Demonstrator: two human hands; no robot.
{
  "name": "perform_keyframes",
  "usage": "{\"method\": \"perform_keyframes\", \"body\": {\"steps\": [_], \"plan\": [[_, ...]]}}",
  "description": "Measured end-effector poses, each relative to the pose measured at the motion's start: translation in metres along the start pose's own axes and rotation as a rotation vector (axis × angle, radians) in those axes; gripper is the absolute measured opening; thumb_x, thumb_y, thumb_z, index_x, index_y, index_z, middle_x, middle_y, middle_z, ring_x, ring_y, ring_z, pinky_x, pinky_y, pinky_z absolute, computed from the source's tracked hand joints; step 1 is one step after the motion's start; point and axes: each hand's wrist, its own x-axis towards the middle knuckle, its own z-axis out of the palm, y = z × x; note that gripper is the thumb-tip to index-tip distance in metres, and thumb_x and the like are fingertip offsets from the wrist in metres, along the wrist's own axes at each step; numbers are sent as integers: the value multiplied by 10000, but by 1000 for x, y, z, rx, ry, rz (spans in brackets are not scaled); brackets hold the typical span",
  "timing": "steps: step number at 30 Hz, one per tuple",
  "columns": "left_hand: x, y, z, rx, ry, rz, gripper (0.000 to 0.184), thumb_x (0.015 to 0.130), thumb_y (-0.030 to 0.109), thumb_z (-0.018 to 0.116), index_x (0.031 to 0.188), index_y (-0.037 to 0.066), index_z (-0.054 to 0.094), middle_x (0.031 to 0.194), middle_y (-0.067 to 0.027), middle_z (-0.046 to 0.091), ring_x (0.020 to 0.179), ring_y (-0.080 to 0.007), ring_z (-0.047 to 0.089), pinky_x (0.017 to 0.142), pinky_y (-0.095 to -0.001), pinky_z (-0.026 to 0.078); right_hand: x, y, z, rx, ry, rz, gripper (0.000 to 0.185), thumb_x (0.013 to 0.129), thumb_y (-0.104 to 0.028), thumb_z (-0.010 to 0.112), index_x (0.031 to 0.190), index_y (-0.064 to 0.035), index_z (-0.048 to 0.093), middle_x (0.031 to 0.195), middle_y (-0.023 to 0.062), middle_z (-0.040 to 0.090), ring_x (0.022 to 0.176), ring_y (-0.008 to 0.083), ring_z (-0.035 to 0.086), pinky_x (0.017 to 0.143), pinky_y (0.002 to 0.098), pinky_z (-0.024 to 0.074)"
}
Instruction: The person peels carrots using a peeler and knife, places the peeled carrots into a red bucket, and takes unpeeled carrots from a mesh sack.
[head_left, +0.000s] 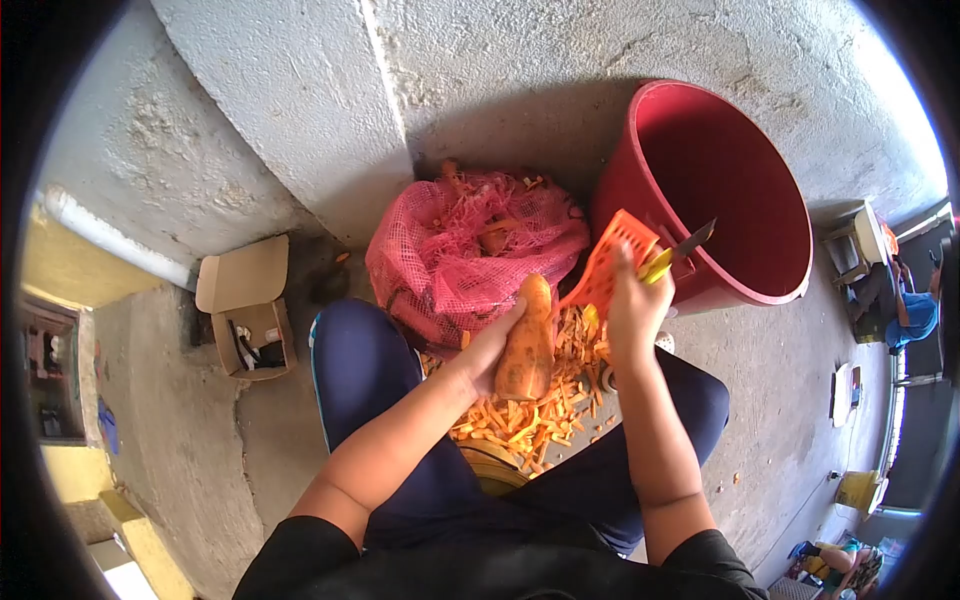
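My left hand (pixel 490 352) is wrapped round a large carrot (pixel 527 345), which stands nearly upright over my lap, its wide end down and dark marks on its skin. In my right hand (pixel 638 305) are an orange slotted plastic piece (pixel 608 262) and a knife with a yellow handle (pixel 655 266), its blade pointing up and right. The orange piece is beside the carrot's tip. Orange carrot strips (pixel 530 425) lie heaped between my legs, below the carrot. A pink mesh sack (pixel 440 250) with carrots in it stands just beyond.
A large red bin (pixel 620 180) stands beyond my right hand, against the rough wall (pixel 520 50). At the left an open cardboard box (pixel 262 335) holds small items. At the far right are a person in blue (pixel 912 318) and another person (pixel 840 562) lower down.
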Motion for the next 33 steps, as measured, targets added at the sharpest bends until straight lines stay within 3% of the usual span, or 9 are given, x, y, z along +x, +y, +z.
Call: {"method": "perform_keyframes", "body": {"steps": [5,15,22,23,25,27,28,31,33], "plan": [[3,1,15,-63,81,65,475,888,449,277,1138,84,450,1026,-89,566,835,-210,591,713,-367,506,-46,-10,9,-31,-256,15,187,786,-155,612,875,-5,543,715,60,590,642,96,544,598,243,441],[-1,2,22,56,154,138,436,899,413,293,1108,72,466,994,-75,571,841,-171,587,700,-318,502,-50,-10,15,-197,-296,-8,182,770,-136,618,852,8,545,701,122,601,633,143,576,591,271,449],[0,-9,0,254,41,34,490,900,455,232,1121,67,435,920,-87,564,770,-180,575,697,-322,485,-6,18,21,-290,-15,-164,189,753,-165,633,838,-14,557,696,121,597,604,165,555,581,288,442],[-8,-16,18,251,189,-2,501,886,484,266,1106,72,446,861,-78,564,704,-160,564,646,-307,482,16,29,15,-306,68,-124,191,753,-174,633,835,-19,558,696,124,595,596,168,549,578,293,441],[-13,-21,27,370,135,21,505,880,494,280,1091,69,453,863,-75,567,710,-161,567,654,-307,482,45,47,1,-487,200,-80,177,785,-158,603,865,-5,561,743,76,603,666,137,547,630,273,437],[-14,-17,26,311,107,3,462,874,471,338,1077,78,473,873,-74,571,724,-163,571,662,-306,484,49,41,-6,-343,219,20,189,797,-174,588,869,-1,560,743,79,603,650,145,549,616,282,437],[-15,-12,23,241,96,-31,451,871,466,355,1072,82,479,873,-73,573,726,-162,572,662,-306,485,48,48,-5,-323,220,-101,188,800,-172,582,864,3,558,744,78,604,625,136,535,595,271,431],[-5,-2,13,-82,5,65,427,873,438,364,1056,69,478,833,-77,599,673,-178,607,582,-283,528,15,26,6,-191,50,-159,181,814,-183,582,855,-10,552,697,1,562,597,52,470,559,205,399],[-5,5,4,41,-4,59,409,881,415,353,1061,68,476,865,-83,597,703,-169,611,584,-291,530,-14,0,13,-86,-66,-72,188,818,-196,582,869,-20,542,693,-19,539,601,30,458,558,188,390]]}}
